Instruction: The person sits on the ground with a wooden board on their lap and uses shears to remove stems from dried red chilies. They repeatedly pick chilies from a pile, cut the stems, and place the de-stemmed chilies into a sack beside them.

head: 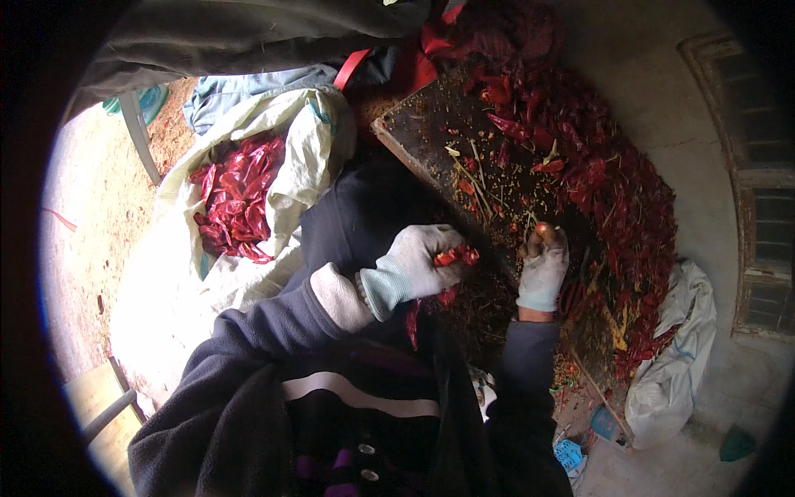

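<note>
Red dried chili pieces [456,256] are bunched in my left hand [422,261], which wears a pale knit glove and is closed around them. More red chili [412,323] hangs below that wrist over my dark clothing. My right hand [543,264], in a glove that leaves the fingertips bare, is above the edge of a dark board [428,136]. Its fingers are pinched together, with a thin pale chili stem [531,218] at the tips. Seeds and loose stems [475,177] lie scattered on the board.
A large heap of dried red chilies [621,205] covers the board's far side, along the wall. To my left stands an open white woven sack [168,217] holding red chili pods [242,199]. Another white sack [677,360], scissors [571,295] and a blue container [605,424] are at right.
</note>
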Motion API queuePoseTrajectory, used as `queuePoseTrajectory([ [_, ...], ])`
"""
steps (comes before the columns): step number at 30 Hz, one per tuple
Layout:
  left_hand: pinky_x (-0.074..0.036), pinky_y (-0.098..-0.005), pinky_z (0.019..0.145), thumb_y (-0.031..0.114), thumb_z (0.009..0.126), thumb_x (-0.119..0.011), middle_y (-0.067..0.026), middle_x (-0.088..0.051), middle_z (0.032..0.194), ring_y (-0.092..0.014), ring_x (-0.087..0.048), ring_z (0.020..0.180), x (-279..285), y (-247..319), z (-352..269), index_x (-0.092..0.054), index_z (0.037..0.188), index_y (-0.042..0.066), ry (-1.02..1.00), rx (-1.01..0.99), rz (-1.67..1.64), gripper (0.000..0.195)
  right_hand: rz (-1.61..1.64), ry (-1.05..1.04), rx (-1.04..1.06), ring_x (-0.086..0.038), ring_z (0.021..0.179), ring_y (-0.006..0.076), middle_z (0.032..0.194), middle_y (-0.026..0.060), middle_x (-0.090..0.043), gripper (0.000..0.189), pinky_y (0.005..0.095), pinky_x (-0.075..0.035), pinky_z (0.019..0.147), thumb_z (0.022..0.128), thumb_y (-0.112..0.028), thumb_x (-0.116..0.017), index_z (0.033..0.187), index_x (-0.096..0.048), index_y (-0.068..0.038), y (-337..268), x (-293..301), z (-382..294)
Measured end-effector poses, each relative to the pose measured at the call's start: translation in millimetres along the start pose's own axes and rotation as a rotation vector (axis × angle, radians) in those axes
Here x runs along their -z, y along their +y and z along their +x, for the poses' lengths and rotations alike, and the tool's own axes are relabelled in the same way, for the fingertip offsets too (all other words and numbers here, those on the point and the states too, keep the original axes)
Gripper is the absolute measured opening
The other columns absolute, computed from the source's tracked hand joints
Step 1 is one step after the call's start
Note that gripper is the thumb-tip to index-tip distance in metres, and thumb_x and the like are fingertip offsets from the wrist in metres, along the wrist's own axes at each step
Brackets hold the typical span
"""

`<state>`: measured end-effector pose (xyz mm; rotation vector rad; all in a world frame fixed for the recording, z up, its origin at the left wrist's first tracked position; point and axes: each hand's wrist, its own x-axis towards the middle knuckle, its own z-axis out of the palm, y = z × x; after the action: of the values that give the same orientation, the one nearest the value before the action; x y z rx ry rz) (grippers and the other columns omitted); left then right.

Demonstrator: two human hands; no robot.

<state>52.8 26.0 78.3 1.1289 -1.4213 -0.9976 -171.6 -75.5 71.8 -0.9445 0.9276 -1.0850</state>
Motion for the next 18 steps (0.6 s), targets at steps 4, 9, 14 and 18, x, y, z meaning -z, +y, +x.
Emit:
queuePoseTrajectory([
  [4,-0.051,-0.0282,0.072,0.005,0.074,-0.069,-0.01,-0.065,0.085,-0.015,-0.063,0.08,2,0,3,-0.067,0.092,0.002,0.08,0.138,-0.1,0.018,-0.96,-0.367,-0.058,-0.064,0.083,0.0201,0.094,0.0084,-0.069,0.017,0.0337,-0.05,0.074,0.085,-0.009,-0.062,0.1,-0.065,0.0,-18,6,5],
  [9,-0.051,-0.0285,0.07,0.005,0.075,-0.069,-0.008,-0.063,0.082,-0.014,-0.062,0.076,-3,5,5,-0.065,0.089,0.001,0.04,0.119,-0.073,0.015,-1.387,-0.151,0.344,-0.066,0.091,0.0301,0.095,0.016,-0.068,0.021,0.035,-0.05,0.081,0.082,-0.001,-0.061,0.102,-0.065,-0.001,-14,-17,52],
  [14,-0.05,-0.0302,0.069,0.007,0.074,-0.069,-0.0082,-0.061,0.079,-0.017,-0.061,0.074,2,2,5,-0.063,0.086,0.001,0.033,0.183,-0.063,0.014,-1.752,-0.224,0.585,-0.058,0.108,0.0331,0.128,0.0136,-0.054,0.032,0.0423,-0.048,0.091,0.089,-0.006,-0.051,0.118,-0.061,-0.013,12,-22,135],
  [18,-0.051,-0.0323,0.071,0.01,0.071,-0.07,-0.0114,-0.062,0.081,-0.022,-0.062,0.075,1,-2,6,-0.064,0.086,0.002,0.096,0.192,-0.139,0.017,-1.953,-0.272,0.726,-0.05,0.117,0.0318,0.131,0.0129,-0.05,0.035,0.0401,-0.046,0.096,0.081,0.002,-0.054,0.111,-0.064,-0.013,30,-17,170],
])
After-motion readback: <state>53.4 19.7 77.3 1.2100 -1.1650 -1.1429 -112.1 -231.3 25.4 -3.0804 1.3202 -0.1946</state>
